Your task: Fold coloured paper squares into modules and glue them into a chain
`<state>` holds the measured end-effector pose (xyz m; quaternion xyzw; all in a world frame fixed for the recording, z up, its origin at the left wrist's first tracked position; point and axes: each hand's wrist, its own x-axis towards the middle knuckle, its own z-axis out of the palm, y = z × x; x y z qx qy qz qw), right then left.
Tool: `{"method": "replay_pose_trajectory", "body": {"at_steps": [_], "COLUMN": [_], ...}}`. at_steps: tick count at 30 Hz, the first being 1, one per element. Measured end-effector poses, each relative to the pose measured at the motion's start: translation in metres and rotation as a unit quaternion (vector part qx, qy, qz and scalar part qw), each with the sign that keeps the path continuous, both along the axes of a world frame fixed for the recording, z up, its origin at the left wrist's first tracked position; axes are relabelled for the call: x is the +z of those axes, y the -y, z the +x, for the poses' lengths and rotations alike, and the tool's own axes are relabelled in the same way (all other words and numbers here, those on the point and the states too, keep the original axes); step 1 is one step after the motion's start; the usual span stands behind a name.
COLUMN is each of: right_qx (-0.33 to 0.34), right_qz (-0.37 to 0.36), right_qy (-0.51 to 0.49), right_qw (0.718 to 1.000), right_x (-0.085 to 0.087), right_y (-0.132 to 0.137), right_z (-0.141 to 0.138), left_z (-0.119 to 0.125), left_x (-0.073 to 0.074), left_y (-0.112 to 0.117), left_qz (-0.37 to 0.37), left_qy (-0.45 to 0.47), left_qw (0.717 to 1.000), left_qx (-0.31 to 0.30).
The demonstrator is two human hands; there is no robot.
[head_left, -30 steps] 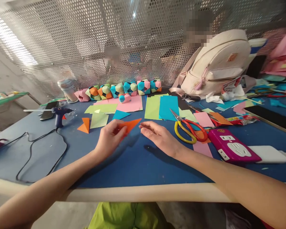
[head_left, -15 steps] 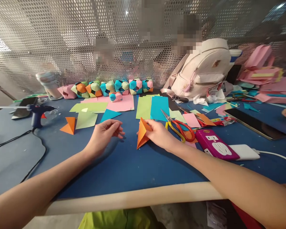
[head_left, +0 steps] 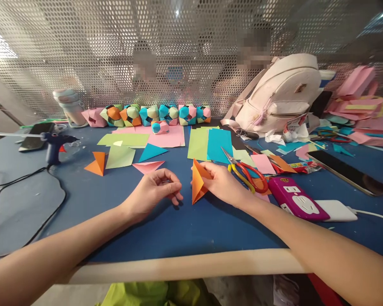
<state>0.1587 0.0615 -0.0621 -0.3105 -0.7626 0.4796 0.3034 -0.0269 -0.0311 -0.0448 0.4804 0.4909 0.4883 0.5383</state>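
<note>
My right hand [head_left: 221, 180] grips a folded orange paper [head_left: 198, 182] between thumb and fingers, held up just over the blue table. To the left of it, my left hand [head_left: 159, 187] hovers with loosely curled fingers, thumb apart, and nothing in them. A folded pink paper [head_left: 148, 167] lies right behind the left hand, near a blue paper triangle [head_left: 153, 152]. Farther left are a green paper sheet [head_left: 120, 157] and another folded orange paper [head_left: 97, 163]. Scissors with red and yellow handles [head_left: 244, 170] lie close beyond my right wrist.
Several folded paper balls [head_left: 151, 115] line the back by the mesh panel. At left stands a glue gun [head_left: 53, 148] with a black cord. On the right are a purple power strip [head_left: 298, 199], a phone [head_left: 349, 172], a white backpack [head_left: 281, 95] and paper scraps.
My left hand has moved right and nearer to the orange paper, uncovering the folded pink paper. My right hand keeps its hold on the orange paper. The view has shifted slightly.
</note>
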Motion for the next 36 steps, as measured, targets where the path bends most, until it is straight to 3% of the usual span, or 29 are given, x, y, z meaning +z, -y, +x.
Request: {"method": "replay_pose_trajectory", "body": {"at_steps": [4,12,15,21,29,36], "right_qx": [0.01,0.007,0.005,0.01,0.026,0.022], "right_qz": [0.009,0.002,-0.002,0.02,0.016,0.027], "right_qy": [0.014,0.053,0.065,0.068,0.052,0.05], "right_qw": [1.0,0.999,0.998,0.997,0.998,0.998], "right_x": [0.002,0.008,0.01,0.011,0.01,0.009], "right_y": [0.001,0.003,0.004,0.005,0.007,0.007], "right_z": [0.001,0.0,0.0,0.001,-0.001,-0.002], "left_z": [0.003,0.001,-0.001,0.0,0.005,-0.001], "left_x": [-0.001,-0.001,-0.001,-0.004,0.001,0.001], "left_y": [0.0,0.0,0.001,0.0,0.003,0.0], "left_qz": [-0.018,-0.029,-0.025,-0.026,-0.041,-0.032], "left_qy": [0.002,0.092,0.087,0.023,-0.028,0.029], "left_qw": [1.0,0.995,0.996,0.999,0.998,0.998], "left_qx": [-0.02,-0.016,0.003,-0.02,0.031,0.034]}}
